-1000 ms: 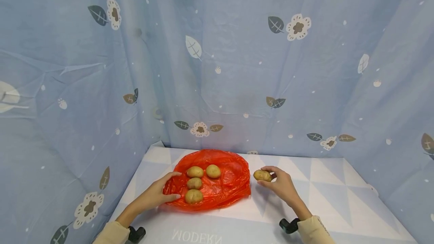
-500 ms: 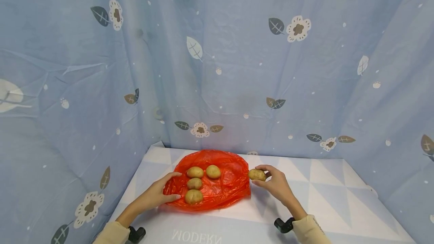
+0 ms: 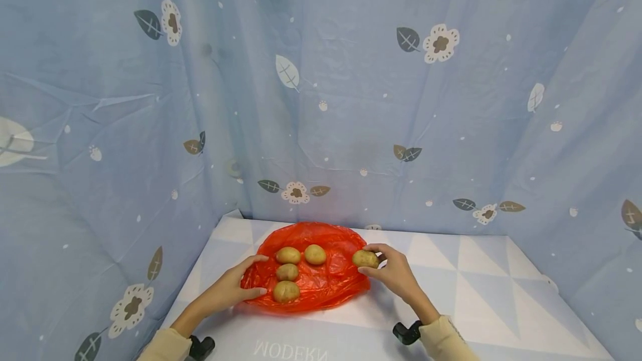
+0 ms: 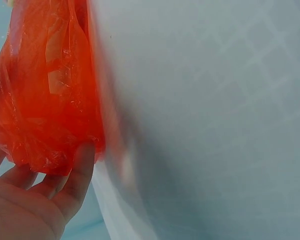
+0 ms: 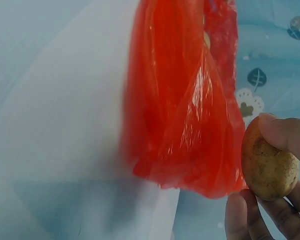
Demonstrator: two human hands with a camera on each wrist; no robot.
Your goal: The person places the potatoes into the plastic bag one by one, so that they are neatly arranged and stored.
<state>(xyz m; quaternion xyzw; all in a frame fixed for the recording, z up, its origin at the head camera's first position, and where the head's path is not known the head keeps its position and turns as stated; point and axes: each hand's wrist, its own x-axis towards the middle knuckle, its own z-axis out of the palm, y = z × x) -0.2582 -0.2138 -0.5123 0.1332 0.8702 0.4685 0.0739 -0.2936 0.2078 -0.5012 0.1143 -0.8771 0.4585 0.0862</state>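
Observation:
A red plastic bag (image 3: 331, 280) lies spread wide on the table, its mouth facing up. Several potatoes (image 3: 287, 291) sit inside, grouped toward its left half. My right hand (image 3: 393, 272) pinches another potato (image 3: 365, 259) between thumb and fingers, over the bag's right rim. In the right wrist view this potato (image 5: 270, 162) is beside the bag's red wall (image 5: 180, 110). My left hand (image 3: 236, 286) holds the bag's left end, thumb and forefinger spread over its rim. The left wrist view shows the left thumb (image 4: 82, 167) against the red film, with the other fingertips partly hidden behind it.
The table (image 3: 481, 294) has a white and pale blue triangle pattern, and its surface extends right of the bag. Blue curtains (image 3: 351, 99) with flowers and leaves hang behind and at both sides. Each wrist wears a black camera mount (image 3: 406, 333).
My right hand has moved left with its potato, from beside the bag to over the right rim. The left hand, the bag and the potatoes inside stay in place.

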